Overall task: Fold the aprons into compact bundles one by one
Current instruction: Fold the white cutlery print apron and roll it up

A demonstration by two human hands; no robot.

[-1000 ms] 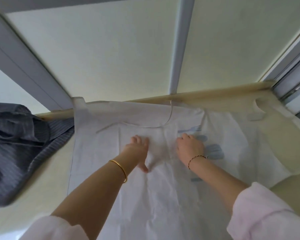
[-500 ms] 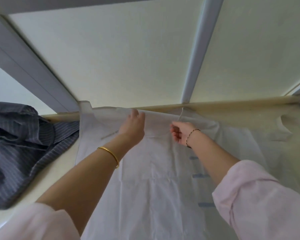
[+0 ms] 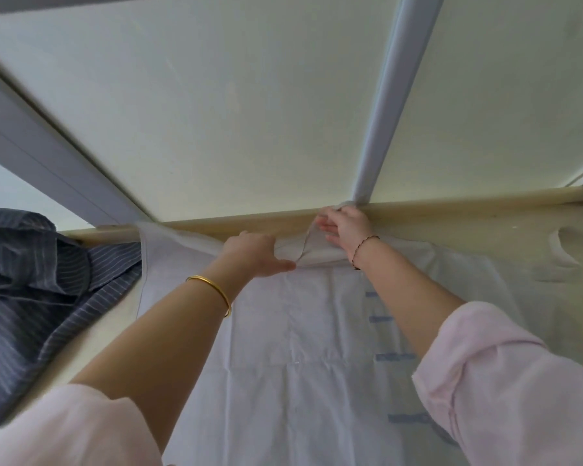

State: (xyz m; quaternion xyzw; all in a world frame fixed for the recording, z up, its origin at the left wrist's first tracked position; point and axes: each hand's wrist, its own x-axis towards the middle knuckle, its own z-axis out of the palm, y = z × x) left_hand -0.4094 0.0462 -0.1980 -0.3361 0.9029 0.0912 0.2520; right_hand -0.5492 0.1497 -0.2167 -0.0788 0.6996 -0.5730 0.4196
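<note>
Both of your hands have travelled from the middle of the white apron to its far edge, which now lies bunched against the wooden ledge at the back of the counter. Your left hand lies palm-down on the gathered top hem, fingers hidden in the fold and thumb extended toward the crease; whether this grip pinches cloth cannot be told. Your right hand holds a raised flap of the hem at the ledge, just below the grey window post, fingers curled on the fabric. The two hands are near each other, with a small ridge of cloth between them. The apron lies flat on the counter from the ledge toward you, its left edge straight and exposed; faint blue marks run down its right half. A dark striped cloth is heaped at the left, touching the apron's far left corner. Right of the apron, bare counter extends to the frame edge.
</note>
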